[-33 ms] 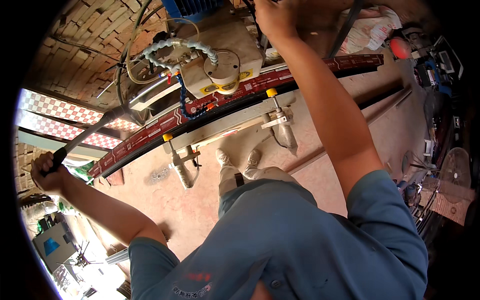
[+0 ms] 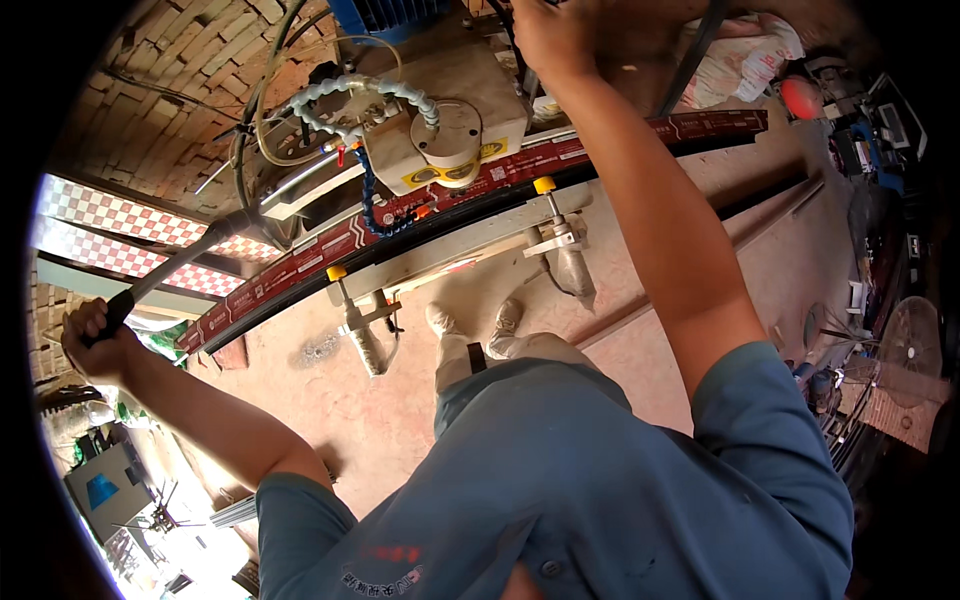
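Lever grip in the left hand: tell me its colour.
The lever grip is black, best seen in the head view, the only one here.

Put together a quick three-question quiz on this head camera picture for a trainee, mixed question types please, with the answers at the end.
1. Multiple choice: what is the person's left hand gripping?
a) a blue hose
b) a white bag
c) a lever with a black grip

2. True or false: the person's right hand is partly cut off by the picture's upper edge.

3. Count: how many yellow-tipped cylinders show on the person's side of the long red strip?

Key: 1. c; 2. true; 3. two.
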A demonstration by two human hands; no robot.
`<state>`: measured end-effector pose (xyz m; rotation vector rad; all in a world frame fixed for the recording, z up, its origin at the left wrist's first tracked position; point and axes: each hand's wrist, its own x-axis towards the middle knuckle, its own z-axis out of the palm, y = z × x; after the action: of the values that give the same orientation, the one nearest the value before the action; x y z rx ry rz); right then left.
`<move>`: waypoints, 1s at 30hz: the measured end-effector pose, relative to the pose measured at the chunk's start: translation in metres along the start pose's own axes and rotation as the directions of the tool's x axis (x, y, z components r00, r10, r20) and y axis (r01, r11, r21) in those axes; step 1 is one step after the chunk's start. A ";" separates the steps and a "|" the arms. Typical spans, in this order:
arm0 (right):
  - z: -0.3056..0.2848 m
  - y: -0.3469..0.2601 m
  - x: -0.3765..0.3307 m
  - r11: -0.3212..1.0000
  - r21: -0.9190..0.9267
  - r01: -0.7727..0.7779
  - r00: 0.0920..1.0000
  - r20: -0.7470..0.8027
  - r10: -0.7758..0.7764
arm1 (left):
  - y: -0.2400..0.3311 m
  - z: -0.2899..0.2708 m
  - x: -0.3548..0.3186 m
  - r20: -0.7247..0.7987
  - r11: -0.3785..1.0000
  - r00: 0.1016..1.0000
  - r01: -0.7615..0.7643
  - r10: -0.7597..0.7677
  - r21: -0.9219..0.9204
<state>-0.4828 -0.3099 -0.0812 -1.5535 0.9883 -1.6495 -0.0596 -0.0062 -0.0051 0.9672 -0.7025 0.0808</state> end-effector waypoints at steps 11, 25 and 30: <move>0.011 0.003 -0.006 0.991 0.131 0.000 0.999 -0.042 0.006 | -0.016 -0.051 0.016 0.158 0.996 0.987 0.052 -0.041 -0.068; 0.008 0.004 -0.001 0.977 0.149 -0.150 0.980 -0.108 0.167 | -0.015 -0.034 -0.009 0.110 0.987 0.984 -0.130 0.140 -0.098; 0.007 0.003 -0.003 0.972 0.177 -0.154 0.977 -0.122 0.177 | -0.012 -0.042 -0.033 0.143 0.962 0.953 -0.255 0.267 -0.099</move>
<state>-0.4756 -0.3093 -0.0856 -1.2278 0.9943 -1.6913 -0.0596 0.0272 -0.0485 0.8054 -0.9696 0.2102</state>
